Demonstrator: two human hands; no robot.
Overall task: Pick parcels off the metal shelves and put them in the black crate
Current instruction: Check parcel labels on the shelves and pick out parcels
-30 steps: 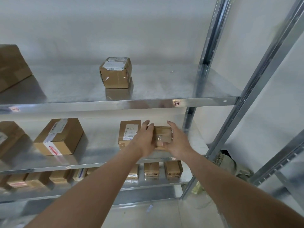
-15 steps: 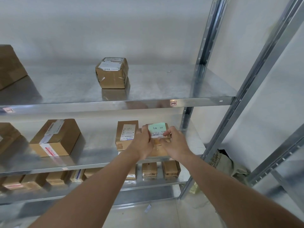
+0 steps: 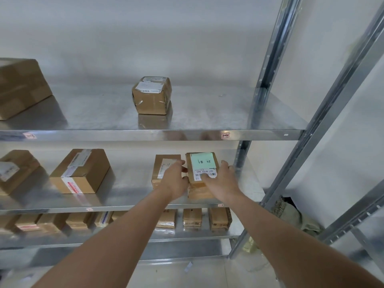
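A small brown parcel (image 3: pixel 202 163) with a green note and a barcode label sits at the right end of the middle metal shelf (image 3: pixel 124 202), tipped up so its labelled face shows. My left hand (image 3: pixel 175 179) grips its left edge. My right hand (image 3: pixel 220 179) grips its right side, thumb on the label. Just left of it, partly behind my left hand, lies a second flat parcel (image 3: pixel 164 165). The black crate is out of view.
A taped cube parcel (image 3: pixel 151 95) and a big box (image 3: pixel 18 88) stand on the top shelf. Two more boxes (image 3: pixel 80 171) sit left on the middle shelf. Several small parcels (image 3: pixel 192 218) line the lower shelf. Steel uprights (image 3: pixel 268 80) rise at the right, with a sack (image 3: pixel 291 215) behind them.
Both hands have tilted the parcel up from lying flat, so its green note and barcode label now face me. The view has shifted slightly.
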